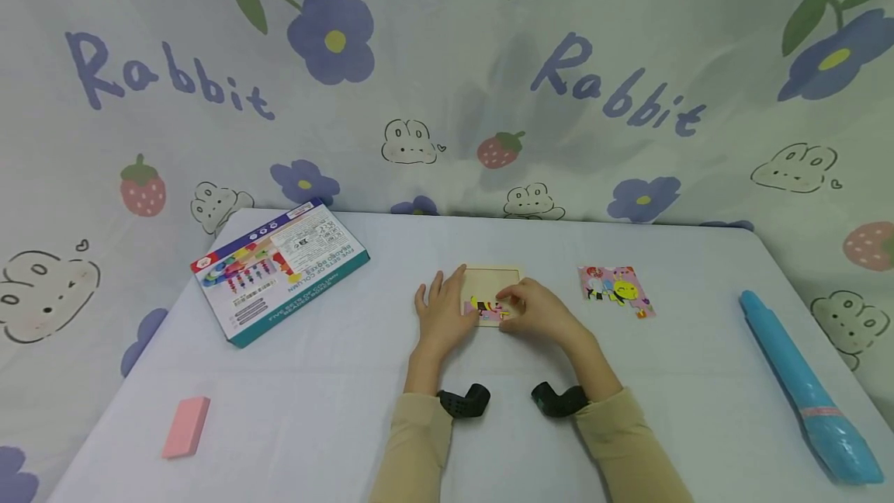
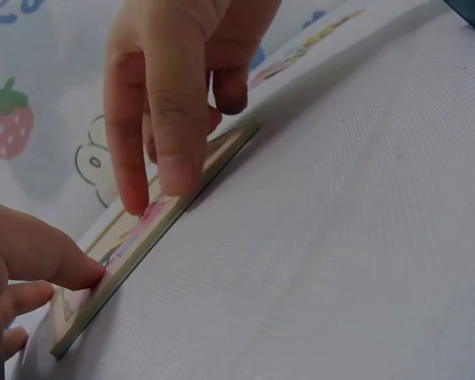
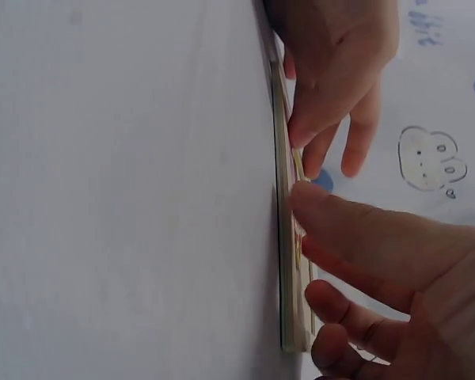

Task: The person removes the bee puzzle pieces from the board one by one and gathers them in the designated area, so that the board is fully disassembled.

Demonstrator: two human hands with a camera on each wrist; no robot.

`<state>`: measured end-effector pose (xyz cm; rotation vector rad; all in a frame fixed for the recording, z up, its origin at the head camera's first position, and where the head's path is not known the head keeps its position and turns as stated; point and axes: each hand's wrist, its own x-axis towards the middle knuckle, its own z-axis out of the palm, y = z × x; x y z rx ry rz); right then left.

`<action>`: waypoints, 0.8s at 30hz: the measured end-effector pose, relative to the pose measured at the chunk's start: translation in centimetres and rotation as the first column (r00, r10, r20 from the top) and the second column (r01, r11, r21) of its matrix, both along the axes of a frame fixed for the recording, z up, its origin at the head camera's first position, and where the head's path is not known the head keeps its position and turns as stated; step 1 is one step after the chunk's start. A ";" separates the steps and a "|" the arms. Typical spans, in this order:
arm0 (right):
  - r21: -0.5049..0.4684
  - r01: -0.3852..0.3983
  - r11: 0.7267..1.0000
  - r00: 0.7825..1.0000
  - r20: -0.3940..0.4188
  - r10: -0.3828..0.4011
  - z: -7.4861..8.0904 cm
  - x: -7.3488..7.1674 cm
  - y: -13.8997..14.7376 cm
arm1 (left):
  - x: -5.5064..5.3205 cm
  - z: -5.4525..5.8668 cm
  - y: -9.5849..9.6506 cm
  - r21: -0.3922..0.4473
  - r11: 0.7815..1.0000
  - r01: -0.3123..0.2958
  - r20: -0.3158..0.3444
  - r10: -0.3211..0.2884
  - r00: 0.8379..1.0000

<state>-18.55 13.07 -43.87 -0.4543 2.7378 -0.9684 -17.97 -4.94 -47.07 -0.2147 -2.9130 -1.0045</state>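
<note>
A shallow wooden puzzle tray [image 1: 492,280] lies on the white table, with colourful puzzle pieces [image 1: 479,307] along its near side. My left hand [image 1: 443,322] rests over the tray's left edge, fingers spread, its thumb [image 2: 81,271] pressing on the pieces near the corner. From the right, my right hand [image 1: 550,318] pinches a small pink puzzle piece [image 1: 501,315] between thumb and index finger, low at the tray's near right part. Its other fingers are loosely bent. The fingertips partly hide that piece. More pink and yellow puzzle pieces [image 1: 618,286] lie together right of the tray.
A flat boxed toy set [image 1: 279,270] lies at the back left. Nearer on that side is a pink block [image 1: 186,427]. A long blue wrapped bundle [image 1: 803,386] lies along the right edge. Behind the table hangs a printed curtain [image 1: 447,84].
</note>
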 end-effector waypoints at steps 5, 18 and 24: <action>0.020 0.004 1.000 1.000 -0.002 -0.004 -0.4 0.1 -0.3 | 0.0 -0.1 0.0 0.004 1.000 -0.002 -0.006 0.002 1.000; -0.083 -0.021 0.996 1.000 0.000 0.021 -0.3 0.1 -0.4 | 0.0 0.0 0.0 -0.007 1.000 0.010 -0.002 -0.010 1.000; -0.149 -0.023 0.989 1.000 0.007 0.025 -0.3 0.2 -0.4 | 0.0 0.0 0.0 -0.004 1.000 0.013 -0.012 -0.013 1.000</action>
